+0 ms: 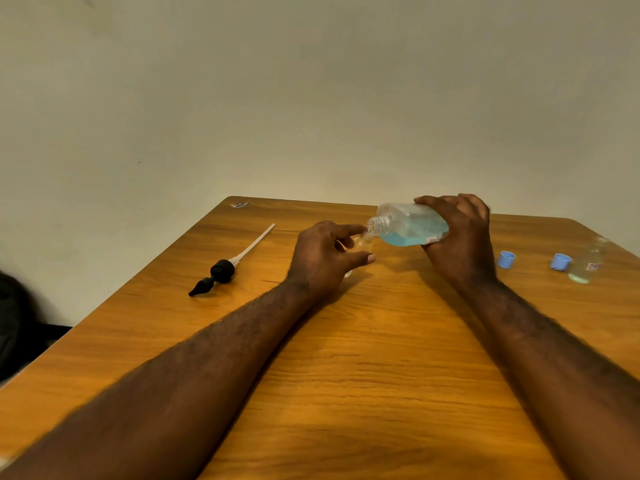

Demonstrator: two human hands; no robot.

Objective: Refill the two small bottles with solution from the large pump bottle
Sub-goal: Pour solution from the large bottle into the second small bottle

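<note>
My right hand [460,237] grips the large clear bottle [405,225], tipped on its side with its open neck pointing left and blue solution pooled along its lower side. Its neck touches the mouth of a small clear bottle [362,241], which my left hand [322,258] holds; most of that small bottle is hidden behind my fingers. The second small bottle [588,261] stands uncapped at the far right with a little pale liquid at its bottom. The black pump head with its white tube [225,268] lies on the table to the left.
Two blue caps [506,260] [560,261] lie on the wooden table [346,375] between my right hand and the second small bottle. A small sticker [239,204] sits at the table's far left corner. A dark object [14,317] is beyond the table's left edge.
</note>
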